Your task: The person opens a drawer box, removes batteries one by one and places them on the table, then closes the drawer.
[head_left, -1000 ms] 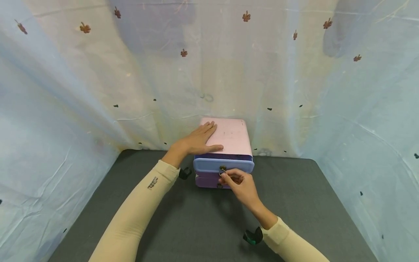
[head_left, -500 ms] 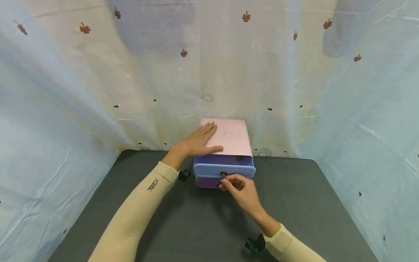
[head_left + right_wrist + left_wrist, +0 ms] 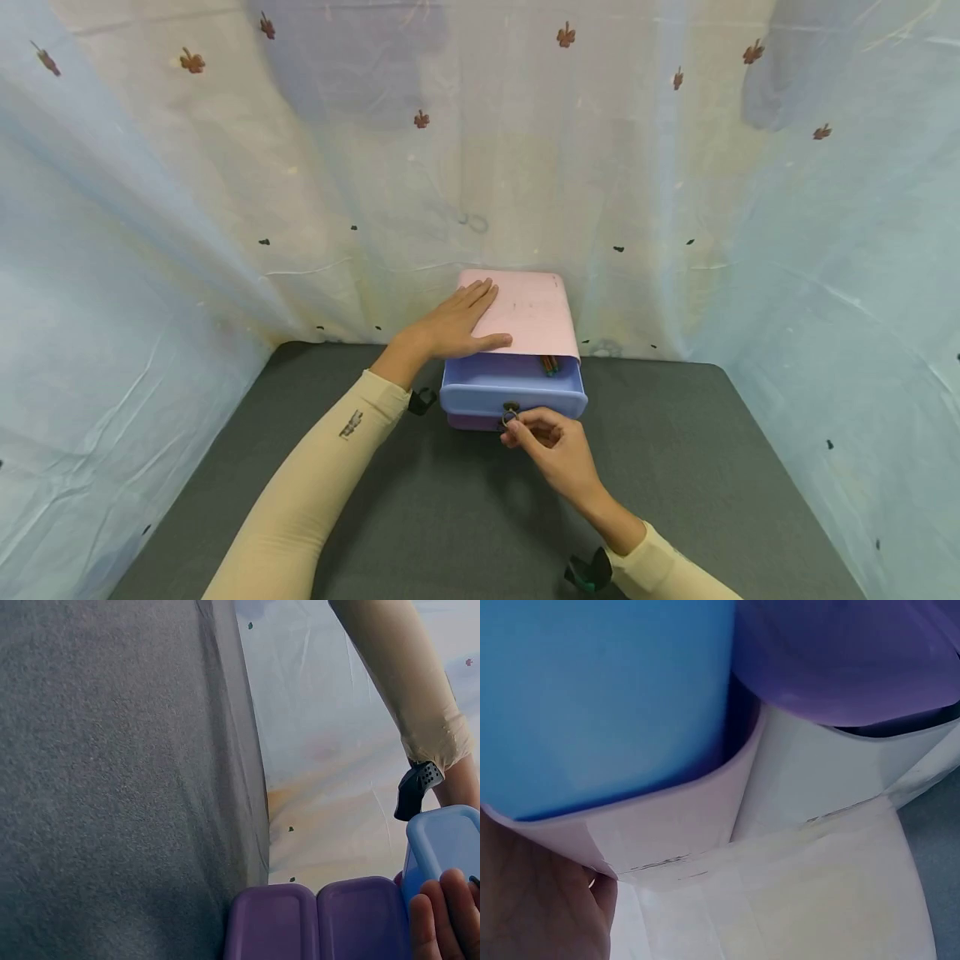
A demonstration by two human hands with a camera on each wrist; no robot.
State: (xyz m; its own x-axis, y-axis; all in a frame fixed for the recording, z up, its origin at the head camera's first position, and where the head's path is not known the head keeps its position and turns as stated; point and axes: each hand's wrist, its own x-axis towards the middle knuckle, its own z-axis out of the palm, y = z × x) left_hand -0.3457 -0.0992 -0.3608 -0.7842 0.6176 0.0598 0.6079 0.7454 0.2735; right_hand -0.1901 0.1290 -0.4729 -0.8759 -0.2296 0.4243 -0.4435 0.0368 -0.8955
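Note:
A small drawer chest with a pink top (image 3: pixel 532 308) stands at the middle back of the table. My left hand (image 3: pixel 450 321) rests flat on that top, fingers spread toward the far edge. The blue drawer (image 3: pixel 472 400) juts out from under it, with a small bundle of thin sticks (image 3: pixel 550 365) inside at the right; their kind is too small to tell. My right hand (image 3: pixel 553 446) pinches the metal ring pull (image 3: pixel 510 417) on the drawer's front between thumb and index finger. In the right wrist view, two purple drawers (image 3: pixel 271 922) sit below the blue one.
A dark grey cloth-covered table (image 3: pixel 450 517) lies under and in front of the chest. Pale patterned curtain (image 3: pixel 517 167) hangs close behind the chest and along both sides. Each forearm carries a black wrist mount (image 3: pixel 588 571).
My right hand has drawn the blue drawer out toward me by its ring, bringing the bundle of thin sticks into sight. My left hand has stayed on the pink top.

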